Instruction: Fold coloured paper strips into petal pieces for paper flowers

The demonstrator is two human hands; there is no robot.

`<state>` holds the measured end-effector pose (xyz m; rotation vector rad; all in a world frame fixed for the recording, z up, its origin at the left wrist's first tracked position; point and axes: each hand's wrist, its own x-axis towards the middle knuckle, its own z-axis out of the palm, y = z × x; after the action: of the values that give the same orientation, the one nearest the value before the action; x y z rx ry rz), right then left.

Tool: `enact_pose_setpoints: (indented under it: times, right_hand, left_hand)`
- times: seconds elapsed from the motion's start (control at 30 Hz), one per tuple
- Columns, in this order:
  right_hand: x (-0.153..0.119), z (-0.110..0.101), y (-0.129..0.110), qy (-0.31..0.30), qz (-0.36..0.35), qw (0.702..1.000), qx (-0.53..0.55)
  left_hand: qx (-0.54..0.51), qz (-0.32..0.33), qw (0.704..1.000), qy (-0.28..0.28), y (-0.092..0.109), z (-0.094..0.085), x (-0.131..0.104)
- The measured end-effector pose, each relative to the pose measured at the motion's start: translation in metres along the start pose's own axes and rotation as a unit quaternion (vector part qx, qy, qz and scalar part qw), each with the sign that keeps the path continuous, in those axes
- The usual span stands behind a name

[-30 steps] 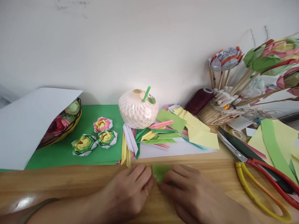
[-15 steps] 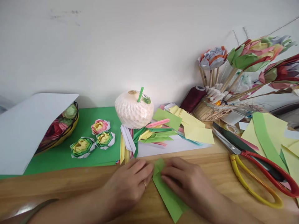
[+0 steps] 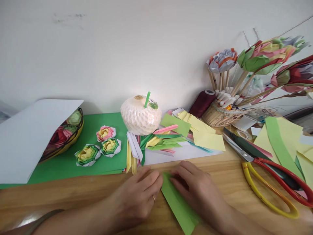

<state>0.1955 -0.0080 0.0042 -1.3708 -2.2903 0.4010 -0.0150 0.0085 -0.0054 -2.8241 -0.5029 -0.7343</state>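
Observation:
A strip of light green paper slants across the wooden table between my two hands, its far end between my fingertips. My left hand is closed, fingers bent together at the paper's upper left edge; a ring shows on one finger. Along the right edge curls my right hand, its fingers bent onto the paper near the top. My fingers partly cover the paper's far end, and the thumb tips are hard to see.
Scissors with red and yellow handles lie at right. Beyond my hands are folded paper strips and a white textured pot with a green straw. Paper flowers sit on green sheets at left, beside a basket.
A small folded flap seen at the paper's far end no longer shows; that end now looks flat. Both hands have shifted only slightly, with the right fingers moving a little.

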Motion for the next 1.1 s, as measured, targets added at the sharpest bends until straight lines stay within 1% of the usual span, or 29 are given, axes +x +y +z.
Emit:
enact_pose_setpoints:
  times: [0.13, 0.27, 0.33, 0.43, 0.53, 0.6, 0.7, 0.87, 0.93, 1.1]
  right_hand:
    - [-0.001, 0.003, 0.000, 0.019, -0.032, 0.999, 0.004]
    - [-0.001, 0.005, 0.001, 0.024, -0.018, 1.000, 0.009]
    - [-0.001, 0.004, 0.001, 0.026, -0.022, 0.999, 0.009]
    - [0.000, 0.001, 0.002, 0.039, -0.046, 0.998, -0.003]
    - [0.002, -0.003, 0.003, 0.050, -0.083, 0.995, -0.034]
    - [0.002, -0.006, 0.004, 0.039, -0.111, 0.991, -0.057]
    - [0.004, -0.009, 0.006, 0.006, -0.149, 0.986, -0.071]
    - [0.006, -0.008, 0.010, -0.004, -0.176, 0.982, -0.073]
    - [0.006, -0.008, 0.010, -0.002, -0.191, 0.978, -0.080]
    - [0.007, -0.009, 0.009, 0.001, -0.221, 0.971, -0.094]
  left_hand:
    - [-0.016, -0.009, 1.000, -0.007, -0.002, -0.003, 0.003]
    - [-0.020, -0.004, 1.000, -0.003, -0.003, -0.002, 0.003]
    - [-0.008, 0.002, 1.000, -0.006, -0.003, 0.000, 0.002]
    - [0.011, 0.001, 1.000, -0.017, -0.006, 0.002, 0.000]
    - [0.004, -0.005, 1.000, -0.026, -0.010, 0.000, 0.001]
    - [-0.006, -0.008, 0.999, -0.033, -0.012, -0.002, 0.002]
    - [-0.012, -0.009, 0.999, -0.040, -0.012, 0.000, 0.002]
    - [-0.020, -0.054, 0.998, -0.020, -0.011, 0.008, 0.000]
    - [-0.020, -0.044, 0.999, -0.023, -0.012, 0.007, 0.000]
    - [-0.012, 0.001, 0.999, -0.044, -0.018, -0.001, 0.001]
